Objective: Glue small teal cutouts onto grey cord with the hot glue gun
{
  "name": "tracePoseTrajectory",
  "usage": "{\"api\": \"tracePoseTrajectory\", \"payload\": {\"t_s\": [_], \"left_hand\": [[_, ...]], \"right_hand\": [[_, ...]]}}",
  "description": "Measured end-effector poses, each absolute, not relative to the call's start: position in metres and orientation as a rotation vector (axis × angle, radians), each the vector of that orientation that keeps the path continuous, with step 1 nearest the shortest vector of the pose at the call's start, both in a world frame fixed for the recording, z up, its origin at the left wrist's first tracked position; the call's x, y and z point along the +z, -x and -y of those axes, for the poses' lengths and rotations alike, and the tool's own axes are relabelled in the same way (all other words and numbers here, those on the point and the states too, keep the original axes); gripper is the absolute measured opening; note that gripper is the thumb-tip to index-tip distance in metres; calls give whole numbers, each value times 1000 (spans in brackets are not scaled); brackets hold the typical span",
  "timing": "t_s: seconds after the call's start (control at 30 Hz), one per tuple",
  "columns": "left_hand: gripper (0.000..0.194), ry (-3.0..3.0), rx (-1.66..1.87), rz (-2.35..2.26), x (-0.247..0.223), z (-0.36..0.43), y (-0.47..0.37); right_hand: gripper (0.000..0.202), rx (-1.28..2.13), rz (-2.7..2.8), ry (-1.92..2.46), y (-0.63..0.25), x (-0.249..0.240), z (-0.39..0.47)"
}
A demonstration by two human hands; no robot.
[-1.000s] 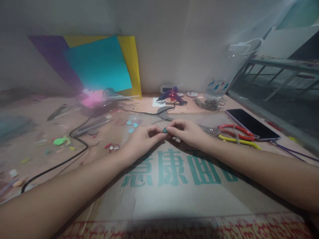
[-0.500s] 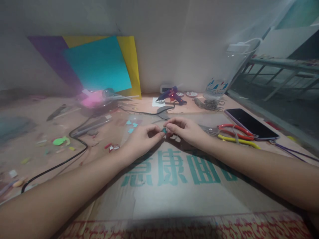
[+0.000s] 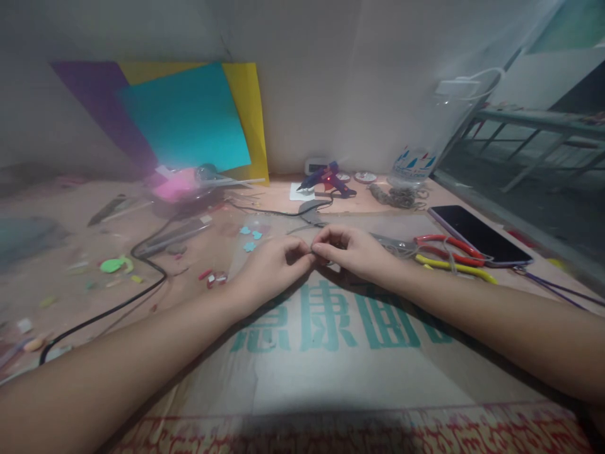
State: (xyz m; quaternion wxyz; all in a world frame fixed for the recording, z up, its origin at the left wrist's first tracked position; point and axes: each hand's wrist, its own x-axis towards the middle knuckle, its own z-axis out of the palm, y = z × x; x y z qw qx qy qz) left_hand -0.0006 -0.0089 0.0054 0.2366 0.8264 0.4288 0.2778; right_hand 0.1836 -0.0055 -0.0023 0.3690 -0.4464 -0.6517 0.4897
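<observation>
My left hand (image 3: pixel 288 257) and my right hand (image 3: pixel 345 248) meet fingertip to fingertip above the cardboard (image 3: pixel 321 372), which bears green printed characters. Both are closed in a pinch. A tiny dark bit shows between the fingertips, too small to make out. Left of my left hand lie several small light-blue cut pieces (image 3: pixel 249 246). To the right of my right hand are pliers with red and yellow handles (image 3: pixel 454 265).
A purple glue gun (image 3: pixel 326 180) rests at the back by the wall, its black cord (image 3: pixel 118 310) running left. Coloured sheets (image 3: pixel 189 120) lean on the wall. A phone (image 3: pixel 477 233) and a clear plastic cup (image 3: pixel 416 164) stand right. Scraps litter the left side.
The teal piece seen between my fingertips before is now almost hidden by them. My hands have stayed close together, and the view has shifted slightly.
</observation>
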Motion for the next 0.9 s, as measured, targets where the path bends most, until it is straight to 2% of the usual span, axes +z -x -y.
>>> {"api": "tracePoseTrajectory", "payload": {"t_s": [0.23,0.5,0.77,0.9], "left_hand": [[24,-2121,763,-1232,5,6,1],[24,-2127,760,-1180,5,6,1],[24,-2133,738,-1150,3,5,1],[24,-2113,735,-1187,3,4,1]], "right_hand": [[26,1212,1682,1095,-186,1,2],[21,1203,1678,1122,-186,-5,2],[32,1213,1681,1109,-186,-3,2],[22,1253,1683,1111,-187,-2,2]]}}
